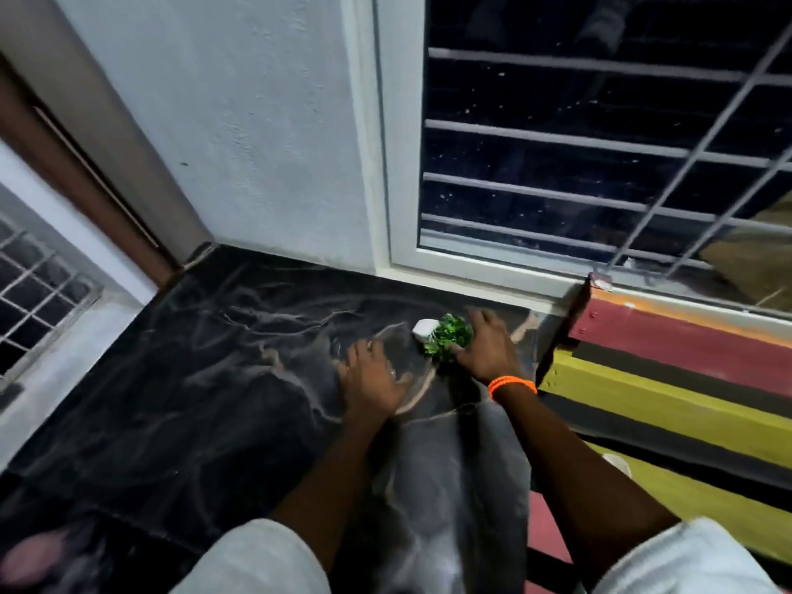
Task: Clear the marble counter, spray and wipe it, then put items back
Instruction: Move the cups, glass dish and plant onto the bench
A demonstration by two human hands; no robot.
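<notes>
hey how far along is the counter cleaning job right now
Probably late on, though that is a judgement. Done: the black marble counter is nearly bare, so the clearing looks finished; wiping can't be confirmed. In hand: the right hand is on the small green plant in its white pot near the window, while the left hand rests flat on the marble. Left: any other items, none visible here.

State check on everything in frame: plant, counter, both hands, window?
small green plant in white pot: tipped on its side on the counter, near the window.
black marble counter: almost bare, only the plant on it.
right hand: cupped on the plant's foliage, orange bead bracelet on the wrist.
left hand: open, palm down on the counter, holding nothing.
white-framed window with grille: looks shut, dark outside.
</notes>
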